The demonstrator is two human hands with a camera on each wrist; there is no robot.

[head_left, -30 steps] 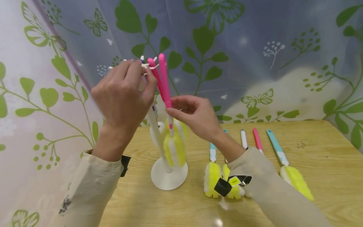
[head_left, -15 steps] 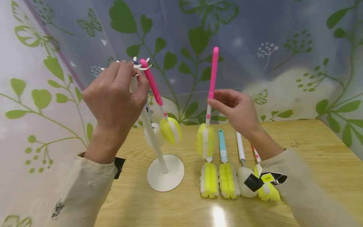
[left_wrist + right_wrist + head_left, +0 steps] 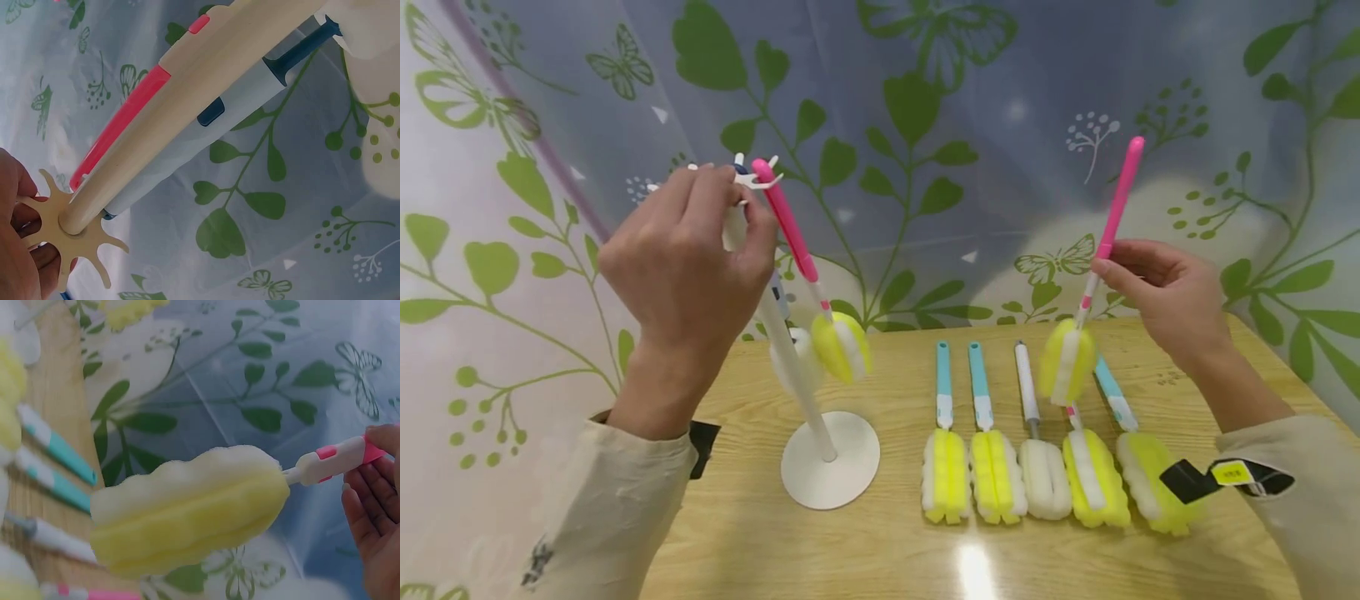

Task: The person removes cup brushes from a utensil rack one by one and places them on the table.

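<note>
My left hand (image 3: 688,250) grips the hooked top of a white stand with a round base (image 3: 842,487). In the left wrist view its fingers curl at the arms of the star-shaped hook head (image 3: 78,244). A pink-handled sponge brush (image 3: 842,346) hangs from one hook. Behind the pole hangs a pale brush with a dark blue neck (image 3: 194,147). Off to the right, my right hand (image 3: 1180,292) pinches another pink-handled sponge brush (image 3: 194,512) at the lower handle. Its yellow and white sponge points down, overlapping the brushes on the table in the head view.
Several sponge brushes lie in a row on the wooden table (image 3: 737,533): two turquoise-handled ones (image 3: 945,475) at the left, a white one (image 3: 1045,479), a pink one (image 3: 1097,479) and another turquoise one (image 3: 1157,483). A leaf-patterned curtain (image 3: 910,233) stands behind the table.
The pink-handled brush in my right hand has come away from the stand and moved far to the right, over the row. My left hand stays at the stand's top.
</note>
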